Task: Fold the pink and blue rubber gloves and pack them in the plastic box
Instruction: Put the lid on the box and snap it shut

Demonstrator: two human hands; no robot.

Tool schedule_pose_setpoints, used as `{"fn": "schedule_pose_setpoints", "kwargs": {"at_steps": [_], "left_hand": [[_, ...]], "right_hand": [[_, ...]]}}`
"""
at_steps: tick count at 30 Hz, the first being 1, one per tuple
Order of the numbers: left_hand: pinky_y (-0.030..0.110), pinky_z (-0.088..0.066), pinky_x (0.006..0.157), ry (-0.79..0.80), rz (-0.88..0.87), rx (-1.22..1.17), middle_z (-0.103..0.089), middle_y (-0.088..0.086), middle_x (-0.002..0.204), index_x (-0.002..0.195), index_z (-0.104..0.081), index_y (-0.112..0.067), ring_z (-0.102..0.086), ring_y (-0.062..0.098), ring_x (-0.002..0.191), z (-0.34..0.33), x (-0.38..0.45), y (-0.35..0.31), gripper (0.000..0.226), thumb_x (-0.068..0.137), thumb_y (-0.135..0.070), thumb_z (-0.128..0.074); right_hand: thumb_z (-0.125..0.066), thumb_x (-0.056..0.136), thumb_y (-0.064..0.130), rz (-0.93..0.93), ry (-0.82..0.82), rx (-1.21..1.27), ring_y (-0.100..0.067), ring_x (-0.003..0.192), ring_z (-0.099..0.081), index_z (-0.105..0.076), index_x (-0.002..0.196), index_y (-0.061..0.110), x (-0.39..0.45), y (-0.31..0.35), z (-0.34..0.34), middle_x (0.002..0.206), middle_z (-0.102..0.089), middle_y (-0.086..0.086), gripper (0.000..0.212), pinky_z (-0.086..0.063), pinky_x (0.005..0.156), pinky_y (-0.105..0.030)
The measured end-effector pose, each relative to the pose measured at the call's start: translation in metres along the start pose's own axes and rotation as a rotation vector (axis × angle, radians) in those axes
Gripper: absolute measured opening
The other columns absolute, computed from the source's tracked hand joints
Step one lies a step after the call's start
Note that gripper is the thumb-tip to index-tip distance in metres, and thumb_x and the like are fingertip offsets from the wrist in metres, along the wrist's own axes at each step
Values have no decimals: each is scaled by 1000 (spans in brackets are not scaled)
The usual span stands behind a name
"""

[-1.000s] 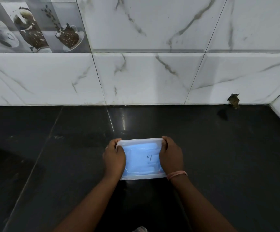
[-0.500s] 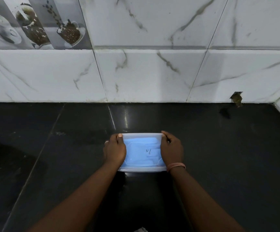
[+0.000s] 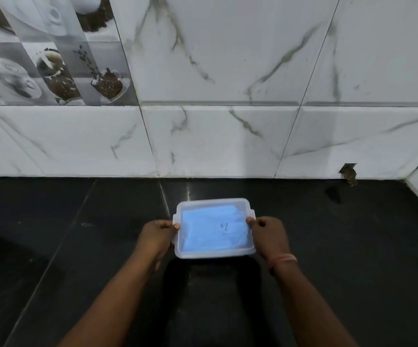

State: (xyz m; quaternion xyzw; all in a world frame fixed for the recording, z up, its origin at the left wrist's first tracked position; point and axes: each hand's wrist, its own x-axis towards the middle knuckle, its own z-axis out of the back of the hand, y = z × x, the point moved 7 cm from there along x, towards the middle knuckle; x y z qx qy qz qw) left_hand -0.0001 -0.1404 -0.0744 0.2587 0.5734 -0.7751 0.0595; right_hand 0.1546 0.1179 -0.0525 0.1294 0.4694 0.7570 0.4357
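Note:
A clear plastic box (image 3: 214,254) with its translucent lid on sits in the middle of the black counter. Folded blue glove material (image 3: 202,229) shows through the lid, which has a small dark mark on it. The pink gloves are hidden from view. My left hand (image 3: 156,234) grips the box's left side, fingertips on the lid tab. My right hand (image 3: 269,234), with a pink band at the wrist, grips the right side the same way.
The black stone counter (image 3: 77,246) runs back to a white marble-tiled wall (image 3: 228,136), with a side wall at the far right. A small hole with debris (image 3: 348,172) sits at the wall's base on the right.
Both hands slid from lying over the lid's sides out to the box's side edges, uncovering most of the lid. The box shifted slightly toward the wall.

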Motion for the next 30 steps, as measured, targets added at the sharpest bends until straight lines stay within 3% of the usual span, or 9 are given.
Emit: {"fn": "schedule_pose_setpoints", "kwargs": {"at_steps": [3, 6, 8, 10, 13, 19, 25, 27, 30], "left_hand": [[36, -62, 80, 23, -83, 27, -77, 16, 105, 116, -73, 1, -73, 24, 84, -18, 23, -41, 23, 93, 1, -72], [20, -56, 51, -23, -91, 59, -74, 13, 100, 120, -72, 1, -67, 16, 69, -35, 48, -71, 28, 92, 0, -74], [20, -51, 47, -35, -60, 98, -75, 18, 108, 122, -72, 2, -67, 21, 72, -44, 71, -79, 32, 91, -2, -77], [29, -59, 63, -24, -32, 132, -74, 22, 119, 124, -71, 4, -70, 28, 88, -53, 93, -85, 35, 90, -3, -78], [49, -59, 98, -20, -16, 74, -73, 28, 118, 120, -72, 9, -73, 38, 105, -59, 116, -88, 33, 89, 1, -78], [49, -59, 99, -36, -8, -69, -74, 22, 115, 107, -72, -6, -73, 36, 104, -67, 146, -92, 25, 87, 10, -74], [34, -58, 69, 29, 82, -202, -73, 21, 110, 124, -69, 0, -70, 30, 82, -71, 151, -86, 34, 93, 14, -65], [36, -59, 76, 15, 69, -159, -73, 22, 116, 125, -69, 0, -71, 31, 87, -70, 152, -89, 34, 93, 10, -68], [37, -55, 99, -85, -68, 190, -71, 17, 128, 128, -69, -5, -68, 34, 115, -62, 140, -99, 37, 93, -12, -75]], "right_hand": [[-67, 92, 27, 2, -48, 25, -18, 55, -50, -61, 55, 10, 42, 27, 6, 55, -53, -3, 40, -37, 58, -28], [-65, 93, 27, -63, -38, 21, -27, 77, -61, -70, 74, 2, 85, 39, -2, 74, -62, -14, 32, -44, 72, -29], [-64, 94, 28, -123, -20, 7, -32, 97, -66, -71, 95, -6, 109, 38, -12, 98, -69, -20, 35, -47, 85, -30], [-63, 94, 31, -159, -24, -13, -36, 112, -63, -66, 114, -7, 127, 39, -19, 119, -67, -22, 42, -47, 91, -31], [-62, 94, 34, -209, -43, -21, -38, 116, -61, -61, 122, -5, 144, 40, -27, 127, -63, -23, 48, -47, 95, -34], [-58, 94, 34, -247, -66, 13, -36, 111, -63, -64, 119, -4, 171, 35, -43, 123, -65, -22, 45, -44, 86, -28], [-52, 99, 34, -196, -84, -134, -36, 115, -61, -63, 119, -3, 171, 39, -45, 124, -65, -22, 43, -47, 91, -32], [-45, 102, 27, -102, -79, -294, -34, 120, -57, -59, 129, 4, 163, 48, -42, 130, -61, -18, 38, -44, 95, -32], [-36, 105, 28, 73, -165, -484, -31, 124, -49, -44, 143, 12, 138, 67, -40, 137, -51, -13, 42, -44, 98, -38]]}}
